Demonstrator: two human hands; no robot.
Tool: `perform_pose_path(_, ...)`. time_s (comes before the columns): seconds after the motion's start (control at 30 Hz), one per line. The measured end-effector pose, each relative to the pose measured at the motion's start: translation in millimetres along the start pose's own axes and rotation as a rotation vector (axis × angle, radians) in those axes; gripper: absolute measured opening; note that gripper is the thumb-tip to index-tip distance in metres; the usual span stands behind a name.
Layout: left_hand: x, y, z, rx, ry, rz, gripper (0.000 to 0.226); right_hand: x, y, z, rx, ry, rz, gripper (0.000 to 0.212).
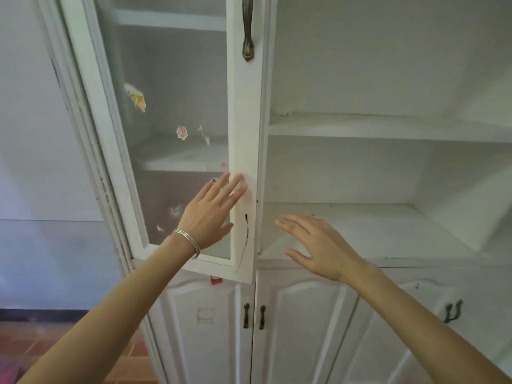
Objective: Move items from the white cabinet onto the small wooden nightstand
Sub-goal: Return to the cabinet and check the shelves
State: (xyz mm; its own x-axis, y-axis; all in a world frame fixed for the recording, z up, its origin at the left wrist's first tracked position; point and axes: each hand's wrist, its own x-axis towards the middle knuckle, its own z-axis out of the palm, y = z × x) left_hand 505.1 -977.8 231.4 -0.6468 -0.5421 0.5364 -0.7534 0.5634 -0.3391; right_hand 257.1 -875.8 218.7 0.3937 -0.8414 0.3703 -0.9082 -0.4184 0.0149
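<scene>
Your left hand [212,214] lies flat against the tall white wooden cabinet [388,128], its fingers [235,187] spread and straight, holding nothing; the fingertips rest on the white frame of the glass-paned upper door [243,134], low on the stile, well below the dark curved metal handle [248,37]. A set of thin silver bangles [188,241] circles that wrist. Your right hand [318,245] hovers palm-down in front of the open right-hand compartment, just above its lowest white shelf [374,231], fingers loosely spread and empty, touching nothing. The shelves you can see in that open section show only bare white boards, with no items on them, and the same goes for what shows through the glass on the left. Small colourful stickers [181,132] dot the glass pane, and a thin dark mark runs down the door frame near your left hand. Below, the cabinet's panelled white lower doors [299,328] are shut, with small dark handles [253,315] side by side at the centre seam. The small wooden nightstand is out of view; a reddish tiled floor [41,342] shows at lower left.
</scene>
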Motion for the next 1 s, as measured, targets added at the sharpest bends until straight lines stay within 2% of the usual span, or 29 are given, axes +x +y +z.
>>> perform_pose_path(0.13, 24, -2, 16, -0.010, 0.045, 0.012, 0.088, 16, 23, 7, 0.000, -0.001, -0.024, 0.059)
perform_pose_path(0.37, 50, -18, 40, 0.076, 0.066, 0.041, 0.097, 68, 46, 24, -0.008, 0.049, -0.065, 0.057)
perform_pose_path(0.57, 78, -23, 74, 0.146, 0.045, -0.035, 0.100, 106, 71, 37, -0.023, 0.066, -0.057, 0.056)
perform_pose_path(0.77, 83, -26, 86, 0.066, 0.167, -0.026, 0.082, 131, 85, 56, -0.016, 0.056, -0.037, 0.057)
perform_pose_path(0.87, 82, -21, 82, -0.010, 0.169, -0.021, 0.071, 136, 85, 63, 0.020, 0.068, -0.017, 0.054)
perform_pose_path(1.0, 74, -13, 81, -0.105, 0.154, -0.003, 0.070, 121, 100, 74, 0.014, 0.090, 0.059, 0.055)
